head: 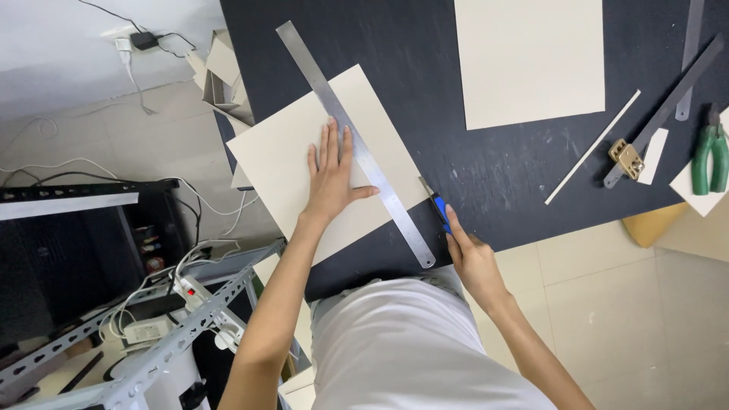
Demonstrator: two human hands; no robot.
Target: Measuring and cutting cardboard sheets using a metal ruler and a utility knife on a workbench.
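left hand: fingers spread flat, steel ruler being pinned onto cream card | right hand: fingers clamped on blue knife, blade being held at ruler's 3 o'clock edge

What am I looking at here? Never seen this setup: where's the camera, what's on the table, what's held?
There is no machine. One camera, worn on a person's head, looks down at their two bare hands. The left hand presses flat on a cream sheet and against a steel ruler laid across it. The right hand grips a blue-handled knife at the ruler's edge. On the dark table also lie a second cream sheet, green-handled pliers, a thin pale strip and dark metal strips.
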